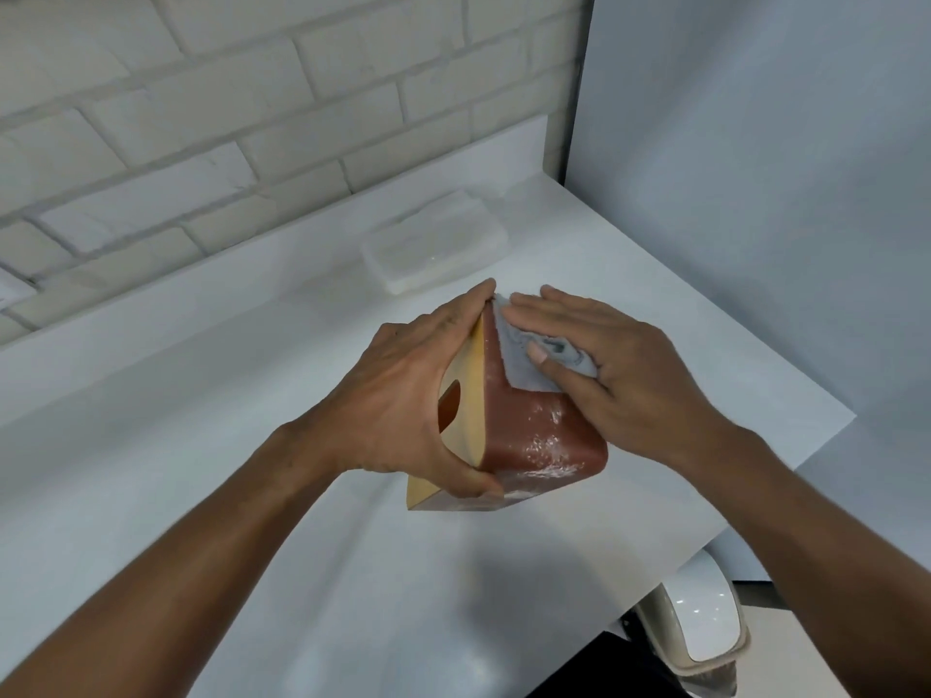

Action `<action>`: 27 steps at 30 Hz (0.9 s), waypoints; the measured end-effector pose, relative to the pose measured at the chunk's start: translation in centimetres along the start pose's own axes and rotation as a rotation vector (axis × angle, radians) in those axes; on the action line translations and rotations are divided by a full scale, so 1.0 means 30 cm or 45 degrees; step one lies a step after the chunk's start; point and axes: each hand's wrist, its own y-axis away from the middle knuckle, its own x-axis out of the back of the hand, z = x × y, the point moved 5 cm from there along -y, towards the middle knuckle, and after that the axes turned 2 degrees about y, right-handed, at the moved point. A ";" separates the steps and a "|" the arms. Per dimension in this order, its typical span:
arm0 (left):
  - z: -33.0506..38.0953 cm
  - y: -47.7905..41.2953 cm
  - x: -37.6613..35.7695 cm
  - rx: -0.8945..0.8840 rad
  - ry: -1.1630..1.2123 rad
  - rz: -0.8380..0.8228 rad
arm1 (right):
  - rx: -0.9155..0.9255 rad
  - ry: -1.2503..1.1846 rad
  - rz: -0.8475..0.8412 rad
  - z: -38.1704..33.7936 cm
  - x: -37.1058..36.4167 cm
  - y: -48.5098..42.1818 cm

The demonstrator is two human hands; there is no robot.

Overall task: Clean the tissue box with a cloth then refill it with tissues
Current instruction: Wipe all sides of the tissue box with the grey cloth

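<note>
While the left hand [403, 395] grips the tissue box [534, 435] just above the white table [201, 395], the box sits tilted near the middle of the view, its tan lid face with the oval slot [450, 408] turned toward 9 o'clock. That hand's fingers wrap over the far top corner, close together, and its thumb clamps the near lower edge. The right hand [619, 365] lies flat at 2 o'clock of the box, fingers straight and nearly together, thumb alongside, pressing a grey-blue cloth [524, 365] against the brown side. White smears [549, 445] mark that side below the cloth. A wrapped pack of tissues [433, 244] lies on the table at 12 o'clock of the box, well apart, near the white brick wall [201, 118].
</note>
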 end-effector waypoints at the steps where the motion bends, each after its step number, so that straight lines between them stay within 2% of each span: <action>1: 0.001 -0.003 -0.002 -0.008 0.002 0.003 | 0.027 -0.002 -0.005 -0.020 -0.012 -0.009; 4: 0.002 -0.002 -0.002 -0.017 -0.007 0.009 | 0.046 -0.032 -0.043 -0.023 -0.011 -0.014; 10: 0.010 -0.005 -0.010 -0.013 -0.037 -0.002 | -0.187 -0.089 0.004 0.061 0.037 0.045; 16: -0.002 -0.011 0.000 -0.046 0.017 0.023 | 0.043 -0.014 -0.084 -0.052 -0.023 0.041; 21: -0.023 -0.008 -0.006 0.019 -0.017 0.042 | -0.196 -0.149 -0.076 0.006 0.008 0.040; 27: -0.012 -0.023 -0.015 -0.004 -0.003 0.087 | -0.022 -0.118 -0.146 -0.059 -0.017 0.041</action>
